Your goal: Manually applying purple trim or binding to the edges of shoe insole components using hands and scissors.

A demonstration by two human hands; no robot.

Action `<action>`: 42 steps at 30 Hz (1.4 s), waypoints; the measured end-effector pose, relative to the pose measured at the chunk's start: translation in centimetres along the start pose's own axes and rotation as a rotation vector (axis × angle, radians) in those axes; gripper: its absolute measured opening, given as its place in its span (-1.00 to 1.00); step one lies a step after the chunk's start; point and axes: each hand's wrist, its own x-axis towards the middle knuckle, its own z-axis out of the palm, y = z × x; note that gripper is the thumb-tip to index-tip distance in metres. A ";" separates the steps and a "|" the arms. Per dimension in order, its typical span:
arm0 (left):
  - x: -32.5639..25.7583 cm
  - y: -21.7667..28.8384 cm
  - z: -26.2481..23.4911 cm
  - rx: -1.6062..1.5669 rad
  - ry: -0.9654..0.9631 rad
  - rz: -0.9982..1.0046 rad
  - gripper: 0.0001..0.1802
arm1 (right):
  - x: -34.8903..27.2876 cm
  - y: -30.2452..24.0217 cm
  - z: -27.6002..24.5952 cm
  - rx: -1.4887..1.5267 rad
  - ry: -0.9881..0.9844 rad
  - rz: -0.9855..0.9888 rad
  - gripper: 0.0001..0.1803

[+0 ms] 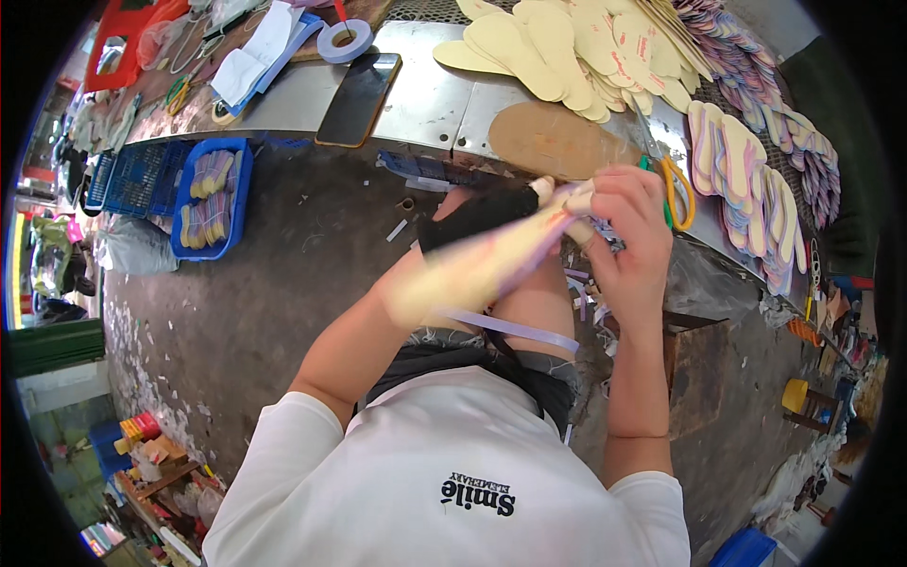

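A cream shoe insole [482, 269] with a lilac edge lies slanted in front of me, its near end smeared by motion. My right hand [628, 222] pinches its far end, with pale covers on some fingertips. Beside that end is my left hand [487, 215] in a black fingerless glove, its fingers curled against the insole and partly hidden by it. A narrow lilac strip [529, 331] hangs below the insole, across my leg. Past my hands, a brown sole-shaped board [557, 140] rests at the table edge. Orange-handled scissors [682, 198] lie right of my right hand.
Cream insoles [548, 47] are heaped on the metal table [425, 104], with lilac-edged stacks [742, 180] at right. A phone [359, 99] and a tape roll [344, 42] lie left. A blue basket [236, 227] of bundled insoles stands lower left. Scraps litter the floor.
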 end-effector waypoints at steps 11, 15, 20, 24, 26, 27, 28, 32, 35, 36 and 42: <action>-0.6 0.6 1.1 0.126 0.293 0.269 -0.81 | -1.9 1.6 1.3 0.888 0.082 0.794 -0.81; -0.7 0.6 1.1 0.094 0.291 0.330 -0.81 | -3.3 1.3 1.0 0.854 -0.090 0.846 -0.86; -0.8 0.5 1.6 0.145 0.306 0.358 -0.81 | -3.5 1.4 1.2 0.876 -0.093 0.853 -0.85; -0.9 0.4 2.1 0.159 0.323 0.368 -0.82 | -3.8 1.5 1.1 0.849 -0.082 0.852 -0.86; -1.0 0.4 2.1 0.164 0.334 0.376 -0.82 | -3.7 1.5 1.2 0.861 -0.082 0.851 -0.87; -1.0 0.4 2.1 0.165 0.334 0.376 -0.82 | -3.7 1.4 1.3 0.883 -0.078 0.836 -0.87; -0.9 0.2 1.9 0.171 0.328 0.374 -0.82 | -3.8 1.4 1.3 0.902 -0.074 0.821 -0.88; -1.1 0.2 1.9 0.193 0.300 0.357 -0.79 | -4.1 1.4 1.4 0.921 -0.093 0.823 -0.88; -1.4 0.3 2.0 0.234 0.291 0.354 -0.78 | -3.9 1.4 1.3 0.929 -0.130 0.859 -0.87; -1.5 0.3 2.1 0.235 0.290 0.356 -0.78 | -3.7 1.5 1.3 0.938 -0.110 0.850 -0.86; -1.4 0.3 2.0 0.245 0.285 0.306 -0.80 | -3.6 2.0 0.9 0.896 -0.139 0.809 -0.85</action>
